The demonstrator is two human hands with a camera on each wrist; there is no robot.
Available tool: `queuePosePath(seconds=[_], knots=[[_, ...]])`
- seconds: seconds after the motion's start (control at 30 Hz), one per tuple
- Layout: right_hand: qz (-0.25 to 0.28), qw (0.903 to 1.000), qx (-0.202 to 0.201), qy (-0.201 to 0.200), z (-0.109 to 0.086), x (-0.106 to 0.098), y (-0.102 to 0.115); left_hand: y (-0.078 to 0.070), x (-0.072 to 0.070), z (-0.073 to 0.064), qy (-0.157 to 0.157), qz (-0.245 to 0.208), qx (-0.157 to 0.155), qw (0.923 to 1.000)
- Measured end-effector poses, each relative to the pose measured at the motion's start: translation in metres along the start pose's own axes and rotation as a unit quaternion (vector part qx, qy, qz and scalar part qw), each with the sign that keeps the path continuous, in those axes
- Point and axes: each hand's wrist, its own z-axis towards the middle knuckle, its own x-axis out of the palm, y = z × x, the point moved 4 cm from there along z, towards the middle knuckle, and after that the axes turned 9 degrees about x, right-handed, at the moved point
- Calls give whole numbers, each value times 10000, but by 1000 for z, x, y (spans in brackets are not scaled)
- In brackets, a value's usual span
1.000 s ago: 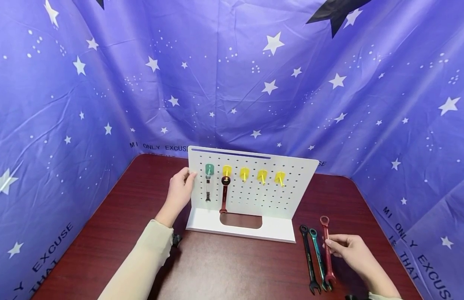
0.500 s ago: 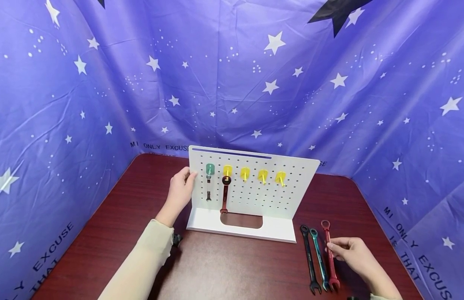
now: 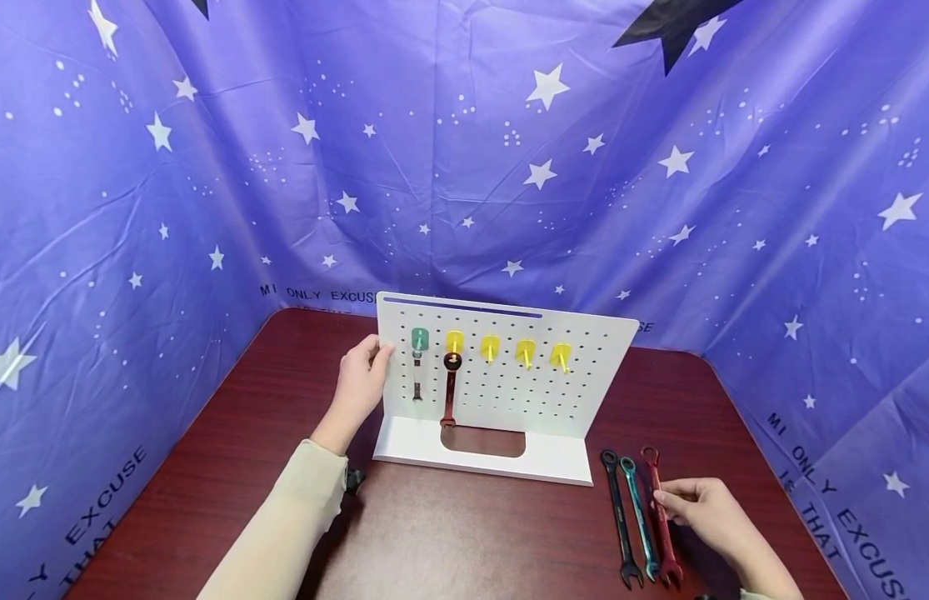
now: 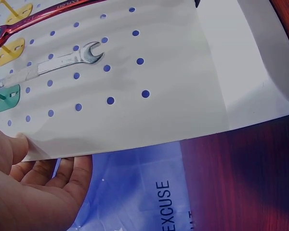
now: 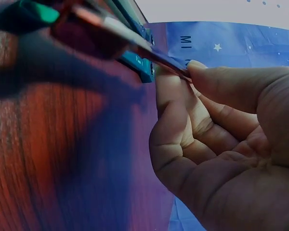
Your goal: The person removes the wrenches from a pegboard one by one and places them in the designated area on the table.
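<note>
Red wrench [image 3: 663,530] in my right hand [image 3: 706,508]: the thumb [image 5: 231,89] and fingers [image 5: 171,144] pinch it. It is just beside a blue-green wrench [image 3: 640,518] and a black wrench [image 3: 620,518] lying on the counter [image 3: 434,533], right of the white board [image 3: 501,397]. From far off, I see my left hand [image 3: 362,371] pinch the board's edge. On the board hang a silver wrench [image 4: 62,62] and another red wrench [image 3: 450,396].

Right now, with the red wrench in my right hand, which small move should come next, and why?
Probably lay the red wrench flat on the table: your right hand pinches it beside the teal wrench, roughly parallel, with their open ends nearly level.
</note>
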Motion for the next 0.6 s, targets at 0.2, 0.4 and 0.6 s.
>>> queuePosePath(seconds=[0.2,0.4,0.6], knots=[[-122,9999,19,-65,0,1,0,-1,0,-1,4,-4,-30,10000],[-166,9990,330,-242,3,0,-3,-1,0,0,-64,16,156,9999],[-217,9983,457,-284,3,0,-3,0,0,1,-84,47,164,9998]])
